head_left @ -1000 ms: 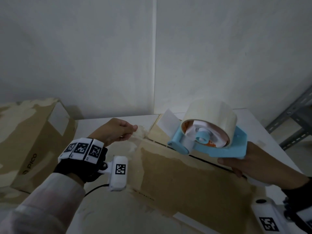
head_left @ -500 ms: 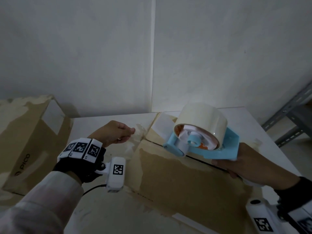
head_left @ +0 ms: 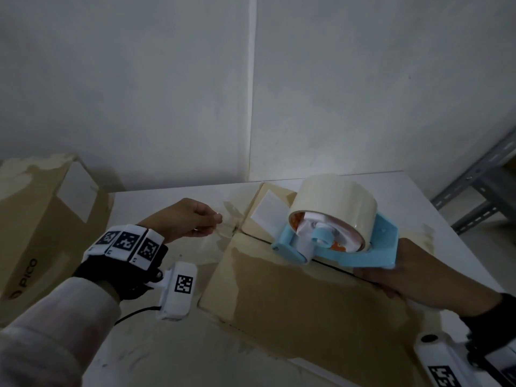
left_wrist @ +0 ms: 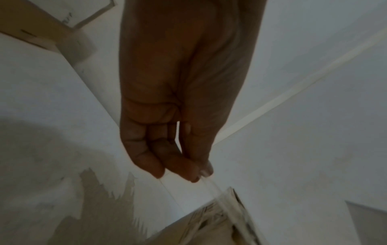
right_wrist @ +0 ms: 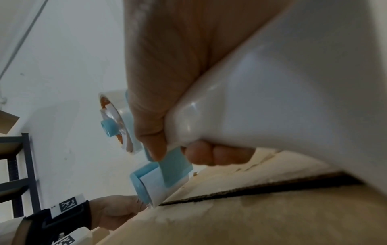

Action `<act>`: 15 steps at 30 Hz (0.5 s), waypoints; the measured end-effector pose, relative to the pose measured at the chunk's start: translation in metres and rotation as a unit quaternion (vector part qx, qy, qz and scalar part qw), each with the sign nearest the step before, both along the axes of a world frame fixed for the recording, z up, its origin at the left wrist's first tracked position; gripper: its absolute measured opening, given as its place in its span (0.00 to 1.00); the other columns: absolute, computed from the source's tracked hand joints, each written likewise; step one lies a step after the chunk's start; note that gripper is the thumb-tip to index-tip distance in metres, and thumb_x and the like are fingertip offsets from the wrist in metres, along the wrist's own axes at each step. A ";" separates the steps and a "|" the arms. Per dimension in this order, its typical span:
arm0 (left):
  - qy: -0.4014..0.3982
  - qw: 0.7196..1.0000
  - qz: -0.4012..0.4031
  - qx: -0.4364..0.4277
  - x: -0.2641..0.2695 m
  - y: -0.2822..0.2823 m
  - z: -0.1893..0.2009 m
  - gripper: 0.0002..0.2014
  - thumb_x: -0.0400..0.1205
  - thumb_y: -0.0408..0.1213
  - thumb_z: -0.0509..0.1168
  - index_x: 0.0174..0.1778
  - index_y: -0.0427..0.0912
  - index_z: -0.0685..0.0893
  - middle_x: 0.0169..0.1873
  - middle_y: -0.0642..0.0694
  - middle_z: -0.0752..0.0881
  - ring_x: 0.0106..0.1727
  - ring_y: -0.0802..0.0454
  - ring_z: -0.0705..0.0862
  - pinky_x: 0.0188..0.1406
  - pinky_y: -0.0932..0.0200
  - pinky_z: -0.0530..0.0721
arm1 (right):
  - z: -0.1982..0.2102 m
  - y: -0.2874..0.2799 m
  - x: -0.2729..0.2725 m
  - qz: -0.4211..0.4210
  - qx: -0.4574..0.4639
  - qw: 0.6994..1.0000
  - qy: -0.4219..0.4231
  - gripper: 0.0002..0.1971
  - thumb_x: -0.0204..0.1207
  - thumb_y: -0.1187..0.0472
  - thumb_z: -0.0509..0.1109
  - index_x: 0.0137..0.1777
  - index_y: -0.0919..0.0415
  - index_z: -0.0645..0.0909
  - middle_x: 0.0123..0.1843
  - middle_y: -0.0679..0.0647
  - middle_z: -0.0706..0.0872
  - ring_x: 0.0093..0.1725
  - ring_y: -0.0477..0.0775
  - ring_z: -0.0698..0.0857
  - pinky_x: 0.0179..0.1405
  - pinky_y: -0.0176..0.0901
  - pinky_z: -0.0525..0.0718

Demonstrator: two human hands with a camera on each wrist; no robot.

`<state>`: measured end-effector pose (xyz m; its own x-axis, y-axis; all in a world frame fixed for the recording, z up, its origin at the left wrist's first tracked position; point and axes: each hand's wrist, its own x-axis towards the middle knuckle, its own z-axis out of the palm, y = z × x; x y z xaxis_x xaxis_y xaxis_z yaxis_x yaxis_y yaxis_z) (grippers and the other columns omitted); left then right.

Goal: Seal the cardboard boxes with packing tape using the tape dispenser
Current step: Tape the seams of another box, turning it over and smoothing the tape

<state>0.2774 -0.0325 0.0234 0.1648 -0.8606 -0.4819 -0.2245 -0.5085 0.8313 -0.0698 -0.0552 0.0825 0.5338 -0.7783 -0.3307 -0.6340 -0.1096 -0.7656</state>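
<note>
My right hand (head_left: 391,272) grips the white handle of the blue dispenser (head_left: 332,247), its roller end sitting low over the open seam (head_left: 335,268) near the far-left end of the box (head_left: 307,303) in front of me. My left hand (head_left: 187,219) hovers just beyond that end of the box, thumb and fingertips (left_wrist: 194,174) pinched on what looks like the clear free end of the tape (left_wrist: 211,187); the strip is faint and hard to trace back to the roll (head_left: 332,202).

As I judge it, this is the start of a strip: the tape end is being drawn out and lined up over the box edge, and the seam is not yet covered. The next move calls for pressing that end down onto the side of the box, then dragging the dispenser along the seam toward me with steady downward pressure.

The box lies on a white surface (head_left: 418,202) against a pale wall. A second box (head_left: 42,233), with a white label, stands well apart to the left; a metal shelf (head_left: 480,191) rises at the right. Torn tape scraps (head_left: 231,219) cling to the box corner and could snag or wrinkle the new strip.
</note>
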 end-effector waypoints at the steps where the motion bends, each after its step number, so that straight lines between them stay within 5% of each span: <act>1: 0.003 1.000 -0.001 0.003 -0.001 -0.001 -0.002 0.05 0.79 0.34 0.66 0.43 0.36 0.85 0.33 0.44 0.83 0.35 0.55 0.81 0.37 0.72 0.84 | -0.001 -0.001 -0.001 0.002 0.002 1.000 -0.001 0.09 0.72 0.68 0.71 0.31 0.61 0.81 0.22 0.54 0.79 0.20 0.43 0.75 0.19 0.32 0.71; 7: 0.019 0.999 -0.021 0.023 -0.011 0.000 -0.024 0.05 0.80 0.32 0.65 0.41 0.36 0.83 0.36 0.42 0.83 0.36 0.54 0.81 0.37 0.71 0.84 | -0.001 0.000 0.003 0.002 0.010 1.000 -0.007 0.09 0.72 0.68 0.70 0.33 0.56 0.83 0.24 0.55 0.82 0.21 0.44 0.77 0.19 0.34 0.73; 12: 0.068 0.991 -0.097 0.059 -0.011 -0.001 -0.036 0.06 0.81 0.29 0.62 0.51 0.37 0.82 0.51 0.38 0.85 0.54 0.46 0.83 0.62 0.55 0.81 | -0.003 -0.004 0.003 0.018 0.007 1.000 -0.011 0.11 0.72 0.68 0.71 0.32 0.52 0.81 0.23 0.51 0.84 0.20 0.41 0.77 0.19 0.33 0.73; 15: 0.079 0.990 -0.103 0.049 -0.012 -0.001 -0.040 0.08 0.80 0.28 0.62 0.54 0.34 0.81 0.52 0.37 0.85 0.54 0.45 0.83 0.60 0.55 0.82 | -0.007 -0.006 0.002 0.022 0.002 1.000 -0.006 0.09 0.71 0.64 0.72 0.32 0.52 0.81 0.23 0.54 0.82 0.20 0.41 0.77 0.20 0.33 0.74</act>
<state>0.2654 -0.0333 -0.0170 -0.0931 -0.8155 -0.5712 -0.2021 -0.5462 0.8129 -0.0675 -0.0615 0.0759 0.5711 -0.7532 -0.3264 -0.6192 -0.1342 -0.7737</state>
